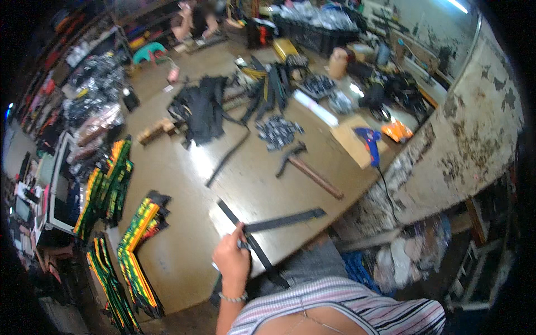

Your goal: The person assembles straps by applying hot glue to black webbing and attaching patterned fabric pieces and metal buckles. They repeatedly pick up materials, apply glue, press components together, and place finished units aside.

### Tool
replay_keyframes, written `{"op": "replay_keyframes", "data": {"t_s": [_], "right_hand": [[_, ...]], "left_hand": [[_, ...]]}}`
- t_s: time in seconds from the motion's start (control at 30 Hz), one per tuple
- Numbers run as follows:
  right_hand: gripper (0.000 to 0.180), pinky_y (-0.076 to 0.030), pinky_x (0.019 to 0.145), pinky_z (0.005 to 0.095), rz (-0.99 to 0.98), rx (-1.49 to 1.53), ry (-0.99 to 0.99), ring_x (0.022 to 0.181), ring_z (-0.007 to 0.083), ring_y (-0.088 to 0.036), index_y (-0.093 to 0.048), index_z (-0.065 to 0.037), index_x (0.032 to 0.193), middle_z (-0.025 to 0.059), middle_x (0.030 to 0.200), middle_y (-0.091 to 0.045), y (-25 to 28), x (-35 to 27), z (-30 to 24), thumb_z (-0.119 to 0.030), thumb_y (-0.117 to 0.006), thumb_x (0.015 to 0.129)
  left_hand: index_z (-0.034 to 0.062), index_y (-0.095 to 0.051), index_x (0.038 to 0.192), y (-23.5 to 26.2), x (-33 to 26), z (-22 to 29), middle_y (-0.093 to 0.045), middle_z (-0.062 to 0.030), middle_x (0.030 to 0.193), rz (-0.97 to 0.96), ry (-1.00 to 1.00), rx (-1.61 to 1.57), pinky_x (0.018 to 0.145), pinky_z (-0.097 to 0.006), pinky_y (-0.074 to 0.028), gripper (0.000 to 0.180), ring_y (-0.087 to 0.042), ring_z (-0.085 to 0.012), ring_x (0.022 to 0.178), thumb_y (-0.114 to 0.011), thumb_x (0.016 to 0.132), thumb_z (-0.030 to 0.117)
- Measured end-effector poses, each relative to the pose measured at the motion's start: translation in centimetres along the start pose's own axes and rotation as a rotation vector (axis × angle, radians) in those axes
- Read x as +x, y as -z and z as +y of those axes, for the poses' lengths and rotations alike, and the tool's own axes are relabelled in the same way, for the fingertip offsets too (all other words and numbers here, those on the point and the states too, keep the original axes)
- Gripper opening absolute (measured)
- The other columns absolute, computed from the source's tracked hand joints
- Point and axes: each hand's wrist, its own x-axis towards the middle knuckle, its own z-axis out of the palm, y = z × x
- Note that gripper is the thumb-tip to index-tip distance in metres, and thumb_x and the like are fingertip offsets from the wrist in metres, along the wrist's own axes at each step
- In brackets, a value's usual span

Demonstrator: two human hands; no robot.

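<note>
My left hand (233, 258) is closed at the near edge of the table, its thumb and fingertips pinched where two black straps meet. One black strap (286, 220) stretches to the right across the tabletop. The other dark strap (261, 252) runs slantwise under the fingers, from the tabletop down over the edge toward my lap. Something small and shiny shows by the fingers, too small to name. A pale flat piece (222, 219) lies beneath the straps. My right hand does not show.
A claw hammer (312, 174), a pile of small dark pieces (278, 132) and a blue glue gun (369, 144) on cardboard lie beyond. Black straps (204, 106) are heaped farther back. Bundles of green-yellow-red straps (134, 251) lie left. Another person (195, 25) sits across the table.
</note>
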Motion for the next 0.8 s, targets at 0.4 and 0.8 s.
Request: {"op": "replay_keyframes", "data": {"t_s": [0.4,0.8], "right_hand": [[0.015,-0.056,0.076,0.0327,0.369,-0.176,2.192,0.086,0.0252,-0.070,-0.068,-0.004,0.101,0.0116,0.096,-0.072,-10.8,-18.8,-40.0,-0.008,-0.067,0.087],[0.008,-0.047,0.063,0.0244,0.509,-0.308,2.477,0.073,0.0139,-0.062,-0.068,-0.010,0.090,0.0068,0.088,-0.067,-11.4,-22.5,-41.9,-0.012,-0.072,0.082]], "left_hand": [[0.0081,-0.071,0.102,2.3,-0.6,1.5,-0.069,-0.0122,0.080,0.179,-0.038,-0.088,0.060,-0.036,-0.051,0.016,-0.065,-0.0282,0.067,-0.069,0.086,0.007],[0.0045,-0.072,0.101,5.9,-2.4,1.7,-0.069,-0.0078,0.078,0.250,0.104,-0.151,0.047,-0.027,-0.037,0.018,-0.047,-0.0108,0.049,-0.069,0.084,-0.001]]}}
